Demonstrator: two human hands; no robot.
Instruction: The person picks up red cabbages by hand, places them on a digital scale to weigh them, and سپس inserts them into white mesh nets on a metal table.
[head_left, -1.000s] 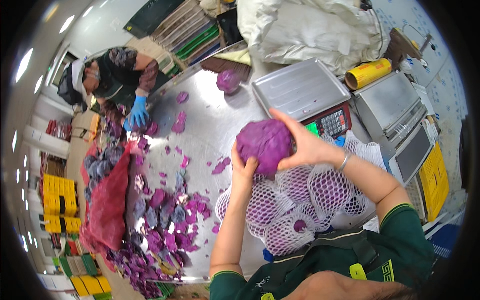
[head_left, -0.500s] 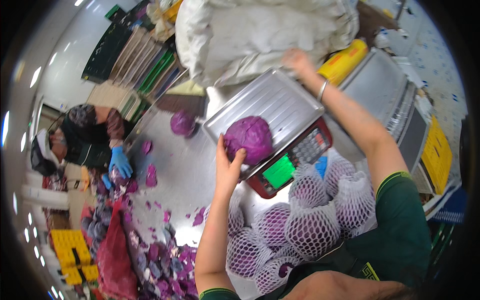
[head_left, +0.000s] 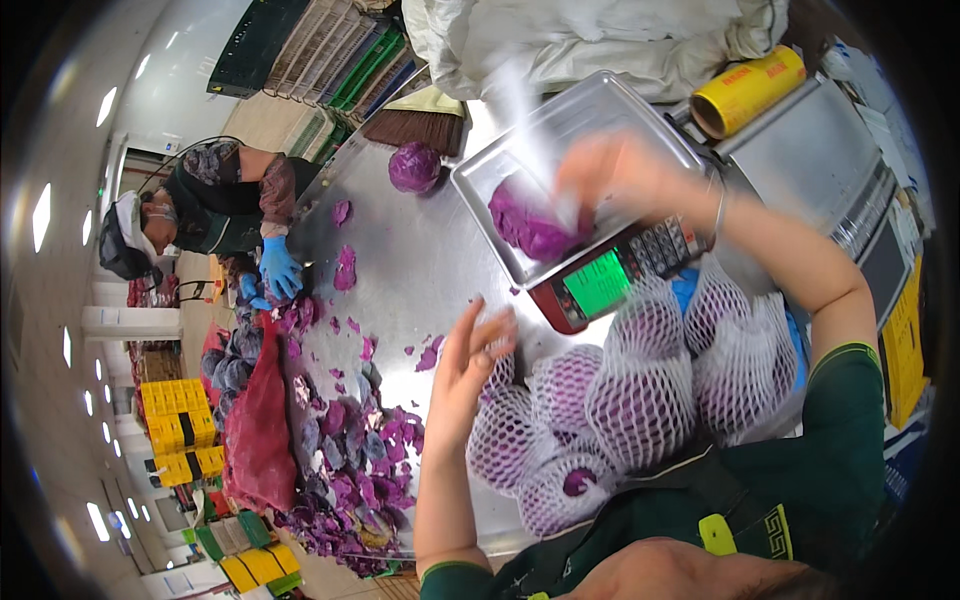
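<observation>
A bare purple cabbage [head_left: 528, 222] lies on the metal pan of the scale [head_left: 625, 110], whose screen glows green. Above the pan, my right hand [head_left: 625, 180] is smeared by motion and grips a blurred white strip, which looks like a foam net sleeve [head_left: 520, 115]; it hangs across the cabbage. My left hand [head_left: 468, 365] is open and empty, fingers apart, just in front of the scale's left corner. Several purple cabbages in white foam nets [head_left: 640, 410] are grouped between my forearms, close to my body.
Another bare cabbage [head_left: 414, 167] sits beyond the scale, near a brush [head_left: 420, 125]. Loose purple leaves [head_left: 350, 480] and a red mesh sack [head_left: 258, 430] lie at left. A co-worker in blue gloves [head_left: 280, 268] handles cabbage there. A yellow roll [head_left: 750, 90] and white sack [head_left: 590, 45] stand behind.
My right hand has come back from the white sack to above the cabbage, bringing the white strip. My left hand has let go of the cabbage and drawn back toward me.
</observation>
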